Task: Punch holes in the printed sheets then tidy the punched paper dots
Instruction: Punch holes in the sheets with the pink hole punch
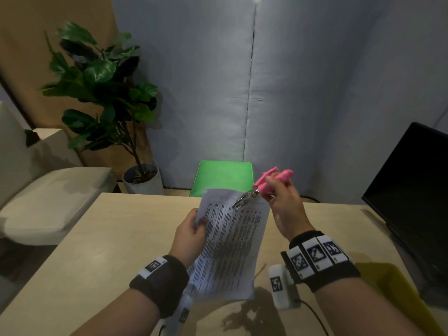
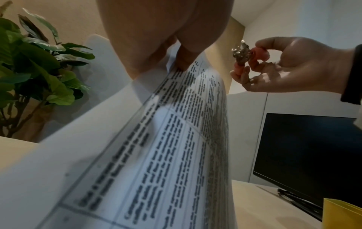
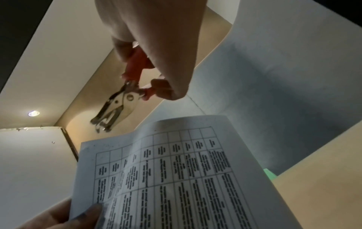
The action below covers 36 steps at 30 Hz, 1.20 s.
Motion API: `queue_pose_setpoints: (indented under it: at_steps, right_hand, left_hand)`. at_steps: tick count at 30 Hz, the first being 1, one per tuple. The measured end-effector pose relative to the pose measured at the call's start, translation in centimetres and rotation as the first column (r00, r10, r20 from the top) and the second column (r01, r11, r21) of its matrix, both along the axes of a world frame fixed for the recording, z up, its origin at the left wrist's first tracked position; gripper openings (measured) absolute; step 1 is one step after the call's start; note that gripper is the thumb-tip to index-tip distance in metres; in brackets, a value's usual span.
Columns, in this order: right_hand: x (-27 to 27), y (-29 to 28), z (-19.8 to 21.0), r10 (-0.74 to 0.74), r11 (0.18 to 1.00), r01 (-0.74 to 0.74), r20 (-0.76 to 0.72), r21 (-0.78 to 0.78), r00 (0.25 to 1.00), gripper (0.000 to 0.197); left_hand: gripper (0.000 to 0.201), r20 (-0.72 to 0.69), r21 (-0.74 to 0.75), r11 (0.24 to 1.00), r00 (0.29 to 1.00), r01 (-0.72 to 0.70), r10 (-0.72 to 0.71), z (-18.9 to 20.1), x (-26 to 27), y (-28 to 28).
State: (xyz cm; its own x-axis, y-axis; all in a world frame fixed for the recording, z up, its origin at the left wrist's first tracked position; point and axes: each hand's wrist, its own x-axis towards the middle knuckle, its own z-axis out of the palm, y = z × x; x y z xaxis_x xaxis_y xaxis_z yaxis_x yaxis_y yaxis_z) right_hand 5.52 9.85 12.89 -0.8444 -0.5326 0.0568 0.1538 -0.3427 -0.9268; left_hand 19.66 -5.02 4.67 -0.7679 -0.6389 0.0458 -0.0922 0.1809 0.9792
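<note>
My left hand pinches the left edge of the printed sheets, which are covered in a table of text and held up above the table. My right hand grips the pink handles of a metal hole punch. Its silver head hovers over the sheets' top edge, near the upper right part. In the right wrist view the hole punch hangs just above the sheets, with its metal jaws apart. The left wrist view shows the sheets close up, with the hole punch off to the right.
A green folder stands at the table's far edge. At the right are a dark monitor and a yellow folder. A potted plant and a sofa stand to the left, beyond the table.
</note>
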Motion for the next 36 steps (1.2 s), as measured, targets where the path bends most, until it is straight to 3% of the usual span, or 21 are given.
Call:
queue_pose_setpoints:
  at_steps: [5, 10, 15, 20, 26, 36]
  right_hand:
    - [-0.1, -1.5, 0.5, -0.164, 0.986, 0.165, -0.109, 0.002, 0.98, 0.015]
    - [0.1, -3.5, 1.9, -0.11, 0.993, 0.101, -0.196, -0.056, 0.974, 0.046]
    - [-0.5, -5.3, 2.7, -0.185, 0.975, 0.163, -0.153, -0.15, 0.971, 0.039]
    - [-0.8, -6.3, 2.1, -0.165, 0.97, 0.148, -0.073, -0.194, 0.984, 0.057]
    - [-1.3, -6.7, 1.0, -0.139, 0.973, 0.127, -0.05, -0.192, 0.989, 0.053]
    - [-1.8, -6.8, -0.5, -0.136, 0.972, 0.13, -0.017, -0.198, 0.991, 0.045]
  left_hand:
    - [0.016, 0.002, -0.069, 0.997, 1.0, 0.017, -0.017, 0.2, -0.3, 0.8]
    - [0.017, 0.009, -0.139, 0.99, 1.0, 0.022, -0.021, 0.2, -0.3, 1.4]
    - [0.014, 0.036, -0.187, 0.977, 0.994, 0.106, -0.101, 0.2, 0.0, 1.4]
    - [0.017, 0.105, -0.239, 0.955, 0.983, 0.174, -0.153, 0.3, -0.1, 0.5]
    - [0.027, 0.141, -0.189, 0.965, 0.978, 0.18, -0.155, -0.2, -0.3, -0.2]
    - [0.022, 0.141, -0.157, 0.966, 0.973, 0.207, -0.185, -1.4, -0.4, -0.9]
